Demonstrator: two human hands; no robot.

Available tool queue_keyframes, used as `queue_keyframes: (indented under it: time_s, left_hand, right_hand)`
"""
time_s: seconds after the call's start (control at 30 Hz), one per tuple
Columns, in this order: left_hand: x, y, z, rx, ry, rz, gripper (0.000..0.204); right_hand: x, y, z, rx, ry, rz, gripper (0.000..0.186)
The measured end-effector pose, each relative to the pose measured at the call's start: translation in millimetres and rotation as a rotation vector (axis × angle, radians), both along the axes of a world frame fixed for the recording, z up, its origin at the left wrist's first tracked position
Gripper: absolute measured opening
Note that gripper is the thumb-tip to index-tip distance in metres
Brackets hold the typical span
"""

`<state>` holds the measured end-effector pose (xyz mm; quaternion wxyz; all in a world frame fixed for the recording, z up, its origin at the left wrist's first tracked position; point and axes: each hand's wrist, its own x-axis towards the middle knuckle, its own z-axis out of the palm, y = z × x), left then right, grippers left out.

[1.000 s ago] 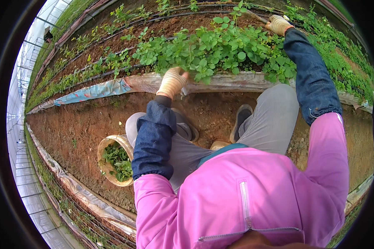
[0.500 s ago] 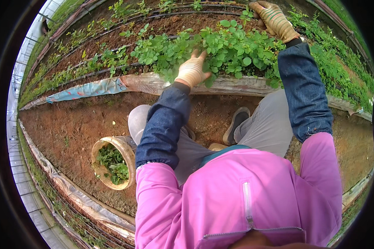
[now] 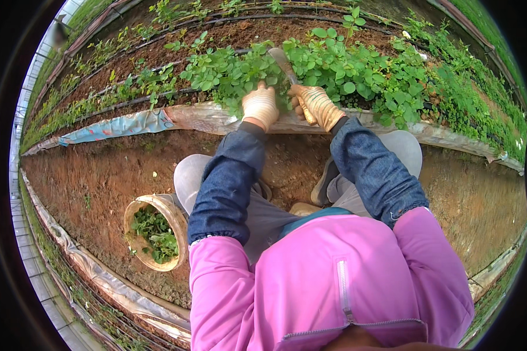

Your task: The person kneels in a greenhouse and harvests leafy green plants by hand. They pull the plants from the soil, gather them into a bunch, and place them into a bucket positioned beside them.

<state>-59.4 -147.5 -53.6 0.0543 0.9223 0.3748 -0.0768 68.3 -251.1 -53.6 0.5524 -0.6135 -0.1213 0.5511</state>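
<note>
At the raised bed's plastic edge [image 3: 216, 120], the gloved left hand [image 3: 260, 105] closes on green plants [image 3: 234, 73], while the right hand [image 3: 317, 105] grips a knife [image 3: 287, 67] angled into the leaves; a basket [image 3: 152, 233] sits by the left knee

Bare brown soil path [image 3: 99, 169] between raised planting beds [image 3: 158, 52], plastic sheeting [image 3: 117, 126] along bed edges, greenhouse glazing [image 3: 32, 88] at left, soft daylight.
</note>
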Motion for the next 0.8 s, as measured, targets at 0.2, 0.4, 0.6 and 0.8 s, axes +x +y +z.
queue_keyframes:
  time_s: [0.2,0.4,0.6,0.8]
  left_hand:
    - [-8,-2,-2,-0.014,0.049,-0.021,0.052]
    - [-14,-1,7,-0.047,0.03,-0.013,0.045]
    - [-38,25,16,-0.117,-0.082,0.043,0.046]
    - [-59,38,10,-0.154,-0.209,0.148,0.057]
  right_hand:
    - [28,40,-16,-0.135,-0.506,0.09,0.035]
    - [33,53,-22,-0.196,-1.347,0.272,0.04]
    - [43,52,-46,-0.249,-1.517,0.463,0.024]
    - [9,33,3,-0.099,-1.756,0.313,0.022]
